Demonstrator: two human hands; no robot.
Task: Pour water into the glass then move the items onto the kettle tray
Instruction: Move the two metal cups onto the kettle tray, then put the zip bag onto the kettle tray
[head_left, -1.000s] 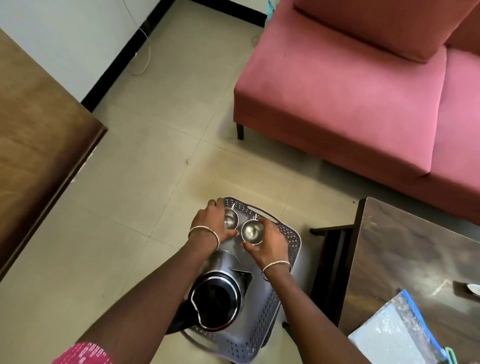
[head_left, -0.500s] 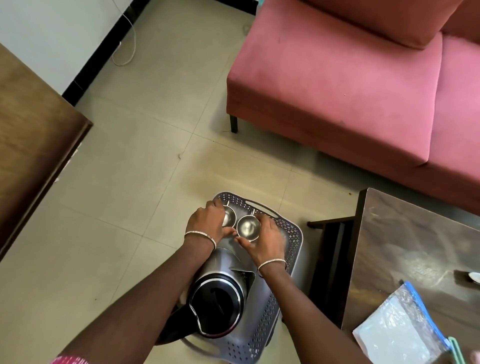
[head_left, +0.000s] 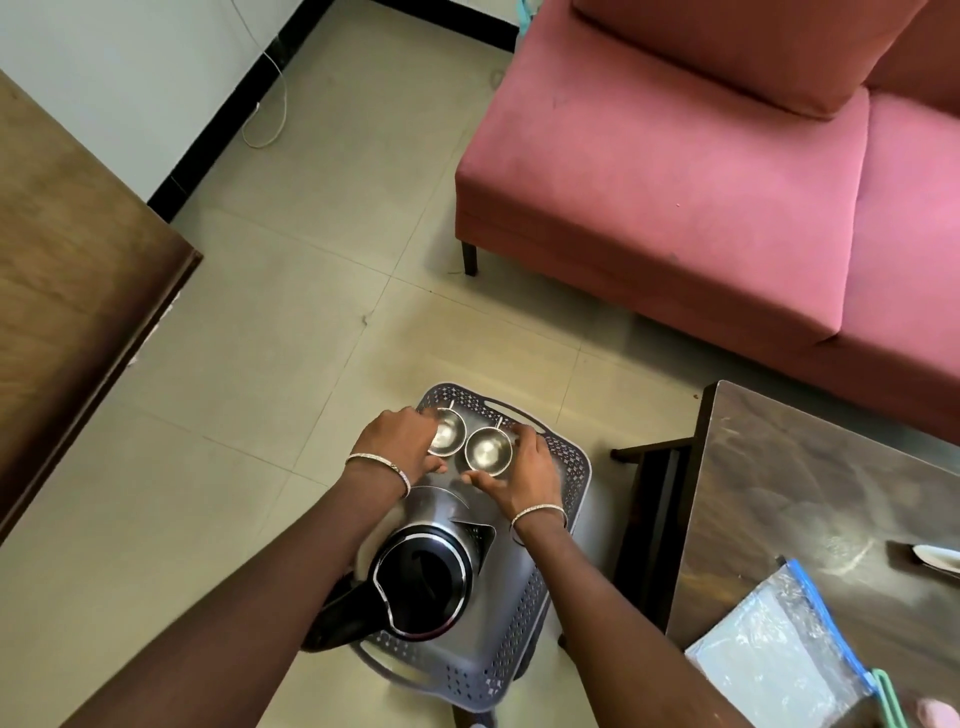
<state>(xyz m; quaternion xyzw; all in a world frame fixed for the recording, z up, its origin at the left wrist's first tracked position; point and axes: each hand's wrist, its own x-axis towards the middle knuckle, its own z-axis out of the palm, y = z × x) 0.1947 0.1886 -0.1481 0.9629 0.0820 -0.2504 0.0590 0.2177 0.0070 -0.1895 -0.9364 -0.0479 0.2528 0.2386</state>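
L cup (head_left: 445, 432) & R cup (head_left: 488, 451) have settled onto the tray (head_left: 574, 462) at 12 o'clock from the kettle (head_left: 423, 577), L hand (head_left: 397, 441) gripping one, R hand (head_left: 524, 473) pinching the other; a clumsy release cd tip them & spill.

The floor (head_left: 291, 322) has big pale tiles with thin lines between them. A white wall (head_left: 130, 67) stands at the far left, with a black strip (head_left: 228, 114) along its bottom. A thin white cord (head_left: 275, 104) hangs down there. A pink sofa (head_left: 675, 208) with a pink cushion (head_left: 753, 47) sits on dark legs. A brown wooden table (head_left: 67, 286) is on the left. A dark table (head_left: 805, 493) on the right holds a clear plastic bag (head_left: 779, 660).
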